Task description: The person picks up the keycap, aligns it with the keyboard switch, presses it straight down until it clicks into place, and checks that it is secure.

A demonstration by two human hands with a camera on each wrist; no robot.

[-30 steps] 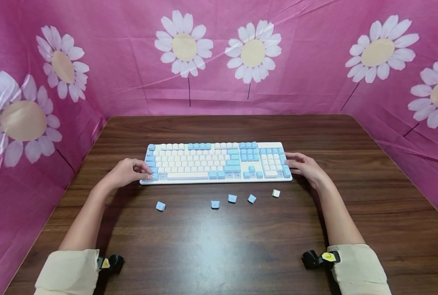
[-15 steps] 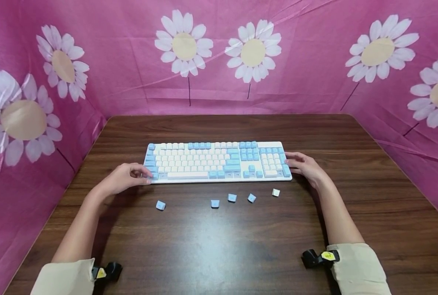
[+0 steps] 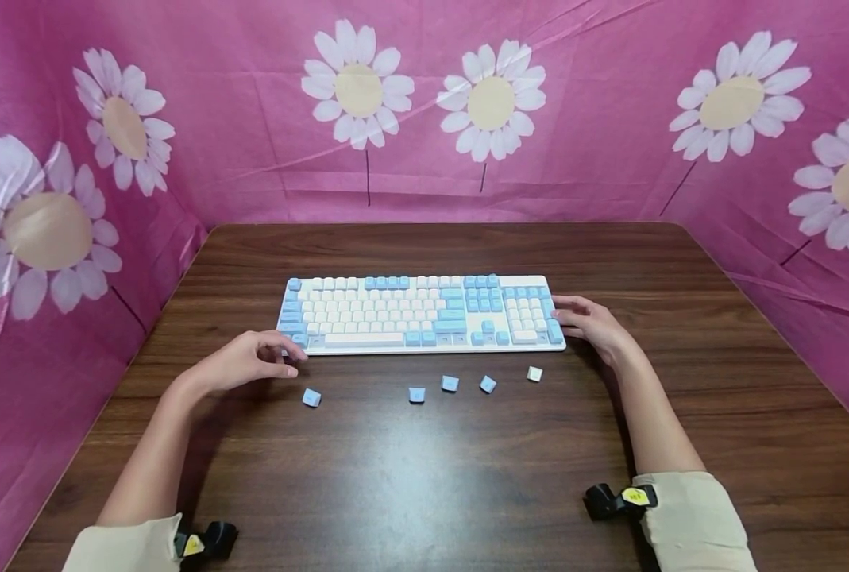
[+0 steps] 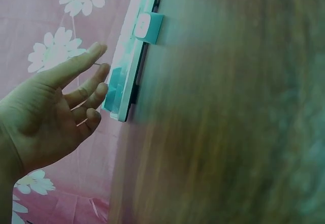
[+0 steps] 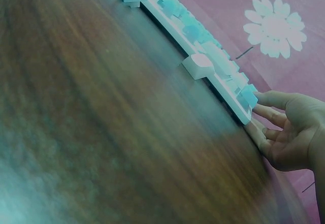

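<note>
Beside the keyboard (image 3: 424, 314), left hand (image 3: 245, 361) hovers; right hand (image 3: 596, 326) touches it.

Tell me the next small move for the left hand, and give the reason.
Probably lower the left hand onto the nearest loose blue keycap and pinch it. That hand is off the keyboard, holds nothing, and hovers just left of the cap. The bottom row shows empty sockets, and the right hand rests at the keyboard's right end, steadying it.
</note>
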